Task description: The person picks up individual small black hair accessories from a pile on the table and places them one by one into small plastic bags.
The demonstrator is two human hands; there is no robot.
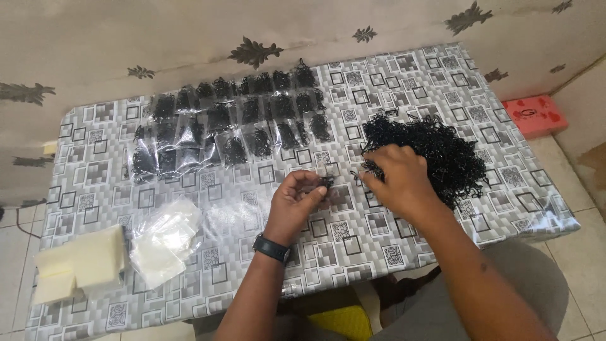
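Fingers of left hand (pixel 297 196) pinch black bands (pixel 326 182); right hand (pixel 394 177) grasps at pile (pixel 435 148) edge.

Views: one only, head cam, worn by a seated person. Nothing shared w/ a second view.
Position: above the near edge of the table (pixel 189 278), at 6 o'clock.
Facing: fwd and steeply down, toward 12 o'clock; wall (pixel 126 38) fills the top strip.
Tilt: slight roll; table's far edge climbs toward 2 o'clock.
Range: close; forearms enter from 6 o'clock, left hand (pixel 297 196) and right hand (pixel 394 177) near frame centre.
Coverage: whole tabletop, floor (pixel 587 252) at 3–4 o'clock, lap at 6 o'clock.
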